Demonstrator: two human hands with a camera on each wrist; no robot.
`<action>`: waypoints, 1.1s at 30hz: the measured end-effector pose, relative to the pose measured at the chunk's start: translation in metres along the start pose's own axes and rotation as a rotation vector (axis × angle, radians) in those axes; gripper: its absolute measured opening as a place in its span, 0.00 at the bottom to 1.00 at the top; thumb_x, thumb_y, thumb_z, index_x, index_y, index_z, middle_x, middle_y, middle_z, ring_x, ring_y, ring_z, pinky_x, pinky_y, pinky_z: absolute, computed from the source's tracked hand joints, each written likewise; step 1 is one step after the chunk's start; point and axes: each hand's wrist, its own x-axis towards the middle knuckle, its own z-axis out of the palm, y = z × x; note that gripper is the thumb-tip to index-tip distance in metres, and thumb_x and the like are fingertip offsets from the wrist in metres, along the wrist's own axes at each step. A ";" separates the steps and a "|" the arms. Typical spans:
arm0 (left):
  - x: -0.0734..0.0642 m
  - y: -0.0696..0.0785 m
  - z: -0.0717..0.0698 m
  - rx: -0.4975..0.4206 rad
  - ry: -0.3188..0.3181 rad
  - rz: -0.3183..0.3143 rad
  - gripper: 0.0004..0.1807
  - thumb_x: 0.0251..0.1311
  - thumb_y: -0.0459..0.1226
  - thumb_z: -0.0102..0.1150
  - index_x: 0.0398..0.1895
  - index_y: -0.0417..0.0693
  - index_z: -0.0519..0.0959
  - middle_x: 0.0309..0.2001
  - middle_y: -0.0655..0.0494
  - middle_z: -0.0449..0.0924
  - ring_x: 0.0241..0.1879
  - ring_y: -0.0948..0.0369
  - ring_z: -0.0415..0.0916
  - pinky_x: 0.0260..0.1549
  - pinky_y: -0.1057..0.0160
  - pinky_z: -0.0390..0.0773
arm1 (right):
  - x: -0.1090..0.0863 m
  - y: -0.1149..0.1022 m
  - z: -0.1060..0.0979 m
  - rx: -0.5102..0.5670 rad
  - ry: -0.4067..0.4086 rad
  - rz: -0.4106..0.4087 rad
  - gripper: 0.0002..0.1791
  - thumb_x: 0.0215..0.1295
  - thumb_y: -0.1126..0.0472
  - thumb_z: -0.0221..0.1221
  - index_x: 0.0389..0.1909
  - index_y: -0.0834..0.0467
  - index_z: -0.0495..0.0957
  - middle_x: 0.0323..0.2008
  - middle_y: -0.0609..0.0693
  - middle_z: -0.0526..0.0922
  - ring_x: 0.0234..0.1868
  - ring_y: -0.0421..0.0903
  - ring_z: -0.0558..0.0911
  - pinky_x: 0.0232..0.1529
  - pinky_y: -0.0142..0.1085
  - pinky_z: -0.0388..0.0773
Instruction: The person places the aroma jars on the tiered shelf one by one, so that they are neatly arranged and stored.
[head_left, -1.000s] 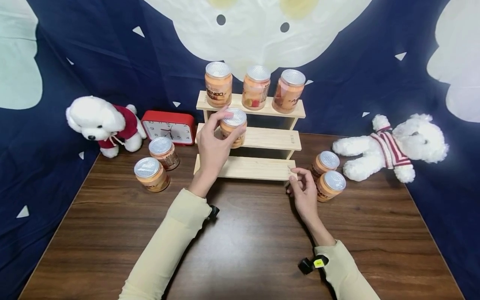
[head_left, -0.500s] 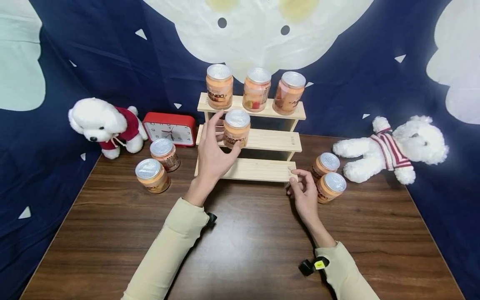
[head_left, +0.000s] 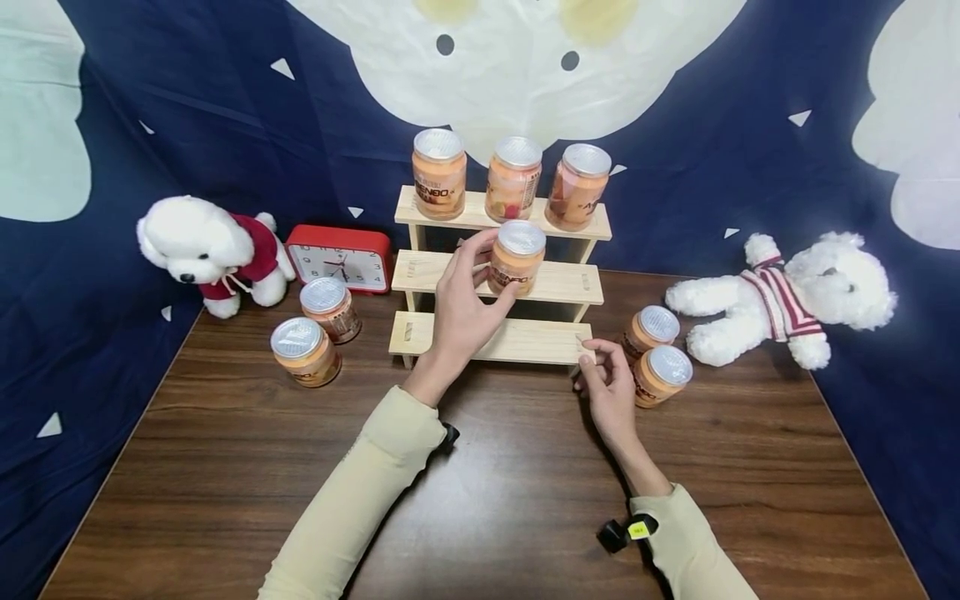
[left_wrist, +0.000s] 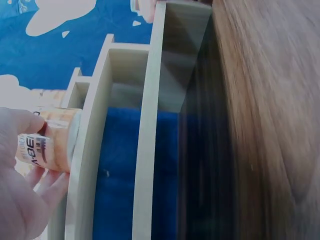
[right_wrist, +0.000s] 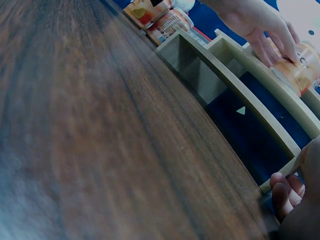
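My left hand (head_left: 468,304) grips a fruit jar (head_left: 516,260) with a silver lid and orange contents, thumb on one side and fingers on the other. In the head view the jar is upright over the middle step of a three-step wooden display shelf (head_left: 427,268). The left wrist view shows the jar's base (left_wrist: 75,140) close to a step's edge; whether they touch I cannot tell. My right hand (head_left: 611,387) holds the right end of the bottom step, its curled fingers (right_wrist: 281,192) partly hidden by the hand. Three similar jars (head_left: 513,182) stand on the top step.
Two jars (head_left: 305,352) stand on the table left of the shelf, and two more (head_left: 662,375) sit close beside my right hand. A red clock (head_left: 339,257) and a white plush dog (head_left: 206,250) are at back left. Another plush toy (head_left: 783,296) lies at right.
My left hand has carried the jar to the right along the middle step, from its left part to about its middle. My right hand has stayed at the shelf's end.
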 end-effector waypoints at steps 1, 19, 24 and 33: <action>0.001 0.001 0.003 -0.010 -0.007 -0.006 0.39 0.61 0.27 0.79 0.76 0.45 0.75 0.65 0.43 0.81 0.62 0.51 0.83 0.61 0.56 0.86 | 0.000 0.000 0.000 -0.001 0.001 0.000 0.13 0.83 0.71 0.58 0.61 0.72 0.75 0.33 0.47 0.77 0.24 0.40 0.80 0.26 0.27 0.77; 0.003 0.007 0.041 0.064 -0.073 -0.019 0.36 0.64 0.32 0.81 0.74 0.43 0.76 0.65 0.44 0.82 0.64 0.52 0.84 0.62 0.63 0.84 | 0.000 0.000 0.001 0.000 0.002 0.004 0.13 0.82 0.71 0.58 0.61 0.72 0.76 0.33 0.47 0.77 0.24 0.40 0.80 0.25 0.27 0.77; 0.003 0.007 0.050 0.055 -0.102 -0.013 0.38 0.65 0.30 0.80 0.76 0.43 0.74 0.66 0.43 0.81 0.68 0.53 0.81 0.64 0.66 0.82 | -0.001 0.001 0.000 0.001 0.003 0.004 0.13 0.82 0.72 0.58 0.61 0.72 0.76 0.32 0.49 0.77 0.24 0.40 0.80 0.25 0.27 0.77; 0.003 0.007 0.061 0.038 -0.111 0.007 0.39 0.66 0.28 0.77 0.78 0.44 0.71 0.67 0.44 0.80 0.69 0.54 0.80 0.65 0.71 0.79 | 0.000 -0.001 0.000 -0.007 0.000 -0.002 0.13 0.82 0.71 0.58 0.61 0.72 0.76 0.32 0.49 0.77 0.24 0.39 0.80 0.25 0.27 0.77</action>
